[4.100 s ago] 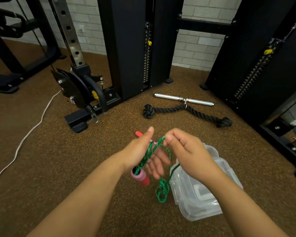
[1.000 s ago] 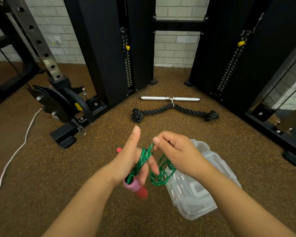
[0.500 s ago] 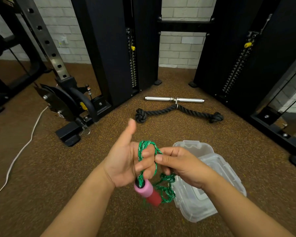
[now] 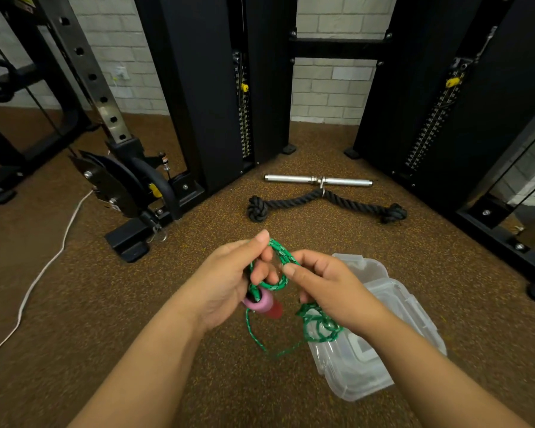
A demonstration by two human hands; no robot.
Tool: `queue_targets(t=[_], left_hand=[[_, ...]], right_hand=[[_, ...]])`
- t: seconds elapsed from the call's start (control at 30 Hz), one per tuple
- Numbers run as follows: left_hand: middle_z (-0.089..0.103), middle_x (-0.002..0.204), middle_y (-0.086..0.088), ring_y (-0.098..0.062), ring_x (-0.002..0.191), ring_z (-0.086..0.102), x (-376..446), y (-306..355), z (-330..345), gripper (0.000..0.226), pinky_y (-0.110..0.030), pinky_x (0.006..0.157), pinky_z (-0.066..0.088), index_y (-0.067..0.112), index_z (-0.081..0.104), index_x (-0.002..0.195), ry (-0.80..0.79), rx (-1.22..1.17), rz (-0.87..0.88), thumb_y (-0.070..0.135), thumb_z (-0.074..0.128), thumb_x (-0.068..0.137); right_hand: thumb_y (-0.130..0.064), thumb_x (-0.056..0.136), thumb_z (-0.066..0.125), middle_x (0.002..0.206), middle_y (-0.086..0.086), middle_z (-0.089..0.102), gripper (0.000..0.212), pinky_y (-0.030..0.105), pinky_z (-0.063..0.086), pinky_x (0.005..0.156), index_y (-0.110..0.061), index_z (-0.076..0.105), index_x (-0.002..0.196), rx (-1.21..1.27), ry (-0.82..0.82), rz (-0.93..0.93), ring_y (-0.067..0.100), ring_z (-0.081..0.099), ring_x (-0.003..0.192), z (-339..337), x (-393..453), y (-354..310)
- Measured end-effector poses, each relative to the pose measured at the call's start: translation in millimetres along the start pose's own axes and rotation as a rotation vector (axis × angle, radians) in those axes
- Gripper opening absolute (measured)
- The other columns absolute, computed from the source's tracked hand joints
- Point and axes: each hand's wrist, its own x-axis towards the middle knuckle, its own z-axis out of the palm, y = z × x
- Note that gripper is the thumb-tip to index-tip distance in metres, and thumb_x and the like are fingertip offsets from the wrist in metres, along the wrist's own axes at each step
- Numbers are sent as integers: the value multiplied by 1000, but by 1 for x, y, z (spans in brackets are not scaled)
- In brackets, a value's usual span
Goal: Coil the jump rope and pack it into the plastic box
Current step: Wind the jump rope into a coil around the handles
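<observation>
**Rope half-coiled above gym floor**

Open floor (image 4: 74, 304) to the left; black machine frames (image 4: 204, 88) hem in the back and right. Closed plastic box (image 4: 368, 366) under the right wrist. Left hand (image 4: 226, 282) clenches pink handle (image 4: 260, 302) w/ green jump rope (image 4: 280, 253) loops; right hand (image 4: 328, 288) fingers pinch the rope. No legible writing.

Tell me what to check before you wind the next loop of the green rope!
1. Left hand holding the pink handle: ok.
2. Right hand pinching the green rope: ok.
3. All the rope wound up: not ok, a loose bunch and a strand hang below the hands.
4. Plastic box close by on the floor: ok.
5. Box lid open: cannot tell.
6. Second handle in hand: cannot tell, only a red tip shows.
</observation>
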Motion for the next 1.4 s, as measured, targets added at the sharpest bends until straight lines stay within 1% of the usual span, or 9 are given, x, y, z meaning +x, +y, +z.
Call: queue_targets(t=[0.27,0.43,0.6,0.8,0.97,1.07,1.2,1.3,1.4], left_hand=[[57,56,-5,-25,72,65,1,-4,21,29,-37,79,50,6,62,83,-5,-349,43,29,46,91],[75,86,-12,-16,65,68,5,-7,23,31,-25,65,55,5,69,104,-53,-238,46,23,51,87],[71,114,-10,-13,70,69,7,-2,18,37,-30,76,50,7,60,119,-20,-111,34,24,34,99],[69,119,-9,-18,90,70,6,3,1,39,-32,80,49,7,51,129,88,-214,84,20,28,100],[71,115,-9,-13,78,69,2,5,-8,34,-27,75,50,7,55,126,155,-270,153,16,37,98],[72,111,-9,-12,74,69,0,6,-10,31,-24,71,53,8,57,122,182,-278,180,14,39,98],[73,111,-8,-11,76,69,0,7,-10,32,-23,69,54,8,57,124,196,-281,191,13,38,99],[72,112,-8,-12,80,70,1,7,-9,33,-25,74,53,8,55,126,206,-275,193,14,38,99],[72,114,-6,-12,87,70,1,7,-9,34,-28,79,49,9,54,128,219,-286,201,15,38,99]], right_hand=[[-15,96,48,55,-13,56,19,15,40,53,-18,62,83,112,40,35,3,49,51,4,0,1],[-10,96,47,61,-8,59,25,19,43,59,-16,60,76,179,35,82,6,51,54,4,-2,6],[-12,96,48,66,-7,63,19,17,47,62,-9,67,96,104,70,97,3,56,59,-2,-4,8],[-22,93,56,60,-9,58,15,21,38,57,-18,70,93,-263,88,101,5,49,58,-2,-6,20],[-25,92,57,61,-10,57,25,33,43,62,-42,71,81,-251,118,65,16,52,63,4,-5,19],[-11,93,54,70,-7,64,29,33,47,71,-35,71,90,-130,131,63,14,56,71,7,-2,15],[-15,92,57,54,-4,56,16,19,42,53,-13,71,86,25,158,139,8,50,51,13,-4,14],[-25,90,59,52,-7,57,18,29,41,58,-19,70,77,-118,179,124,15,50,57,15,-4,19],[-20,92,58,63,-10,63,14,23,41,62,-22,71,88,-222,52,110,4,52,61,18,-5,22]])
